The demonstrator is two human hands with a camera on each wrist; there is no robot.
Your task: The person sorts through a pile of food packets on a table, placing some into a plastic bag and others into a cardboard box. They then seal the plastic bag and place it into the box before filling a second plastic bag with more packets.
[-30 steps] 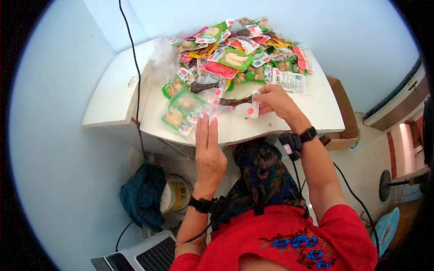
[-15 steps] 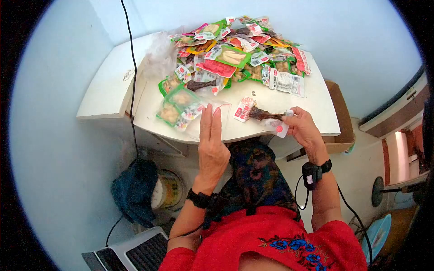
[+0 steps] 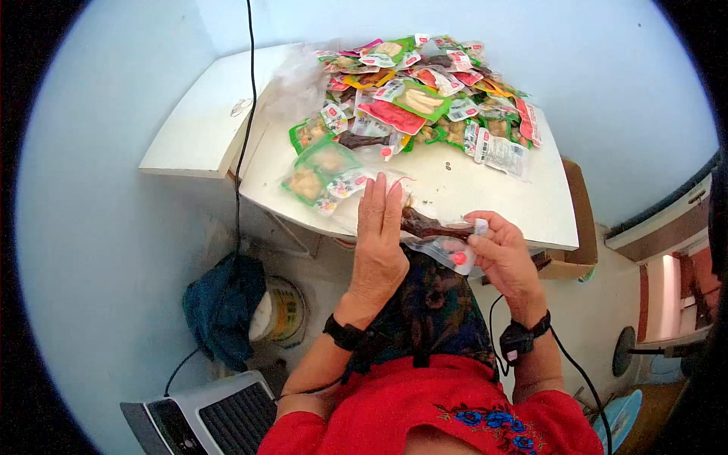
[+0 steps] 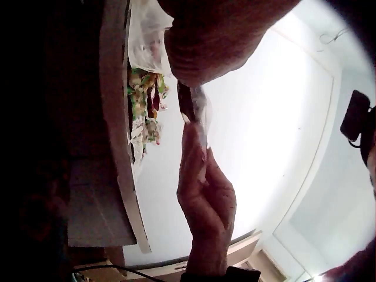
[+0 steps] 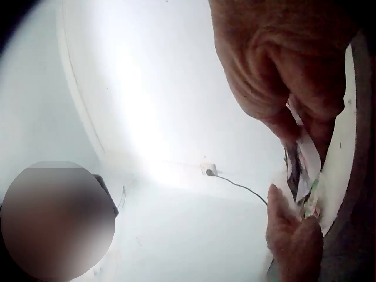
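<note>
My right hand pinches the narrow end of a vacuum-packed drumstick, dark brown meat in clear wrap with a red dot at that end. The pack spans between both hands at the table's front edge. At its thick end, my left hand has its fingers straight against the clear plastic bag; the left thumb is hidden. Two green-edged food packs lie in this bag, to the left of that hand. The left wrist view shows the drumstick pack running from one hand to the other.
A heap of colourful food packs covers the back of the white table. Crumpled clear plastic lies at its left. A cardboard box stands beyond the right edge, and a black cable hangs at the left.
The right hand has brought the drumstick pack back from the table's middle, first rightward, then toward the body, turning it over. The left hand stays by the bag, its fingers still straight.
</note>
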